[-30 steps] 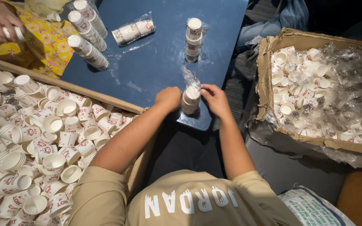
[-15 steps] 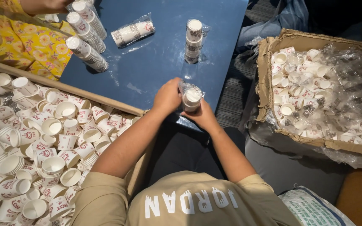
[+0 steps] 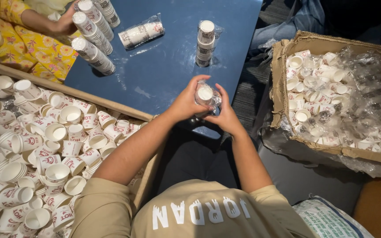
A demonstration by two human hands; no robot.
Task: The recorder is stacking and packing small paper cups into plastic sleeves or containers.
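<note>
Both my hands hold a short stack of small white paper cups (image 3: 205, 94) wrapped in a clear plastic sleeve, upright above the near edge of the blue table (image 3: 164, 70). My left hand (image 3: 185, 102) grips its left side, fingers curled over the top. My right hand (image 3: 225, 113) cups its right side and the loose plastic. Farther back on the table stands another wrapped stack (image 3: 205, 42), and a wrapped stack (image 3: 141, 33) lies on its side.
A wooden-edged bin (image 3: 45, 132) at left holds several loose printed cups. A torn cardboard box (image 3: 331, 88) at right holds cups and plastic sleeves. Another person's hand (image 3: 67, 22) at top left touches several tall wrapped stacks (image 3: 92, 48).
My hands have closed round the wrapped stack and lifted it slightly toward me. The other person's hand has reached in to the tall stacks at top left.
</note>
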